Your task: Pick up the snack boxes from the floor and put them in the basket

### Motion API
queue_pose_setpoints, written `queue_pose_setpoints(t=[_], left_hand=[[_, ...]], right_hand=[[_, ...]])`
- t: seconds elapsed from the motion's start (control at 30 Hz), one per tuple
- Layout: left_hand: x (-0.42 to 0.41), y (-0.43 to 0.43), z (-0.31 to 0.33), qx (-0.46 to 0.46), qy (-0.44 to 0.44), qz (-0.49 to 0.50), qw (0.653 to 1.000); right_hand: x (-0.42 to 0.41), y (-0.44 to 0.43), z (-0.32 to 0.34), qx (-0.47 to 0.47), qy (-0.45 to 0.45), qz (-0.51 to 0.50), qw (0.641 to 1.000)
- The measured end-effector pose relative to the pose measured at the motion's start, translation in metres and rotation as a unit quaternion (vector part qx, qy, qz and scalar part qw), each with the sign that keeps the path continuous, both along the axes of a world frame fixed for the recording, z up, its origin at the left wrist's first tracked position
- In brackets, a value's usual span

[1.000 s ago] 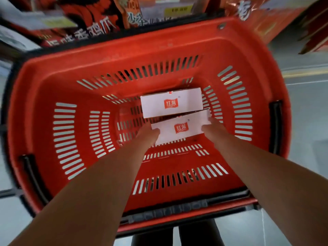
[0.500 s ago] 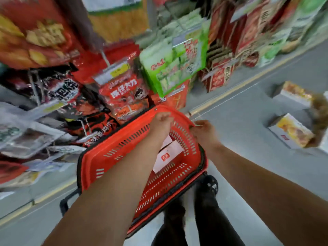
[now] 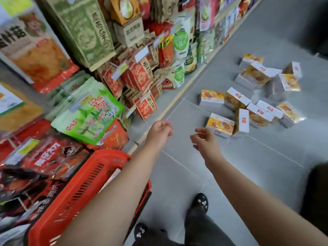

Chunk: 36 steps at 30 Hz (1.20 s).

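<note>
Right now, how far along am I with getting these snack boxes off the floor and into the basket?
Early on. Done: only a white box face shows inside the red basket. In hand: nothing; the left hand and right hand are both empty, stretched toward the nearest yellow box. Left: about a dozen boxes scattered on the floor.

The snack boxes [image 3: 236, 99] lie loosely scattered on the grey floor [image 3: 266, 166], right of centre in the upper half of the frame. They have white sides with a small red logo and yellow-orange printed faces. Some lie flat, some stand on edge, and several touch. The red slotted plastic basket [image 3: 74, 197] sits at lower left.
</note>
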State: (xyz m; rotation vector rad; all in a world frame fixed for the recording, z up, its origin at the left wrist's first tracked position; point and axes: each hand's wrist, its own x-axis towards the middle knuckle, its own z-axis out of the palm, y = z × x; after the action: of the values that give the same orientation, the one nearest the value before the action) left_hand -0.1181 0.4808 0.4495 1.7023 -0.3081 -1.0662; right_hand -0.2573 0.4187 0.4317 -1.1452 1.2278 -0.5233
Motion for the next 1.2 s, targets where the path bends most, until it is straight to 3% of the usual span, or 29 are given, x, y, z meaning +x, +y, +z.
queue_pose_setpoints(t=[0.4,0.9,1.2], left_hand=[[-0.115,-0.189,-0.042,0.052,0.023,-0.069,0.996],[-0.124,-0.432,-0.107,0.123,0.008,-0.178,0.976],[-0.15,-0.568,-0.213,0.194,-0.033,-0.284,0.938]], right_hand=[[-0.157,-0.188,-0.023,0.007,0.059,-0.094,0.994],[-0.201,-0.388,-0.117,0.103,0.166,-0.178,0.964],[-0.226,-0.487,-0.212,0.149,0.228,-0.168,0.948]])
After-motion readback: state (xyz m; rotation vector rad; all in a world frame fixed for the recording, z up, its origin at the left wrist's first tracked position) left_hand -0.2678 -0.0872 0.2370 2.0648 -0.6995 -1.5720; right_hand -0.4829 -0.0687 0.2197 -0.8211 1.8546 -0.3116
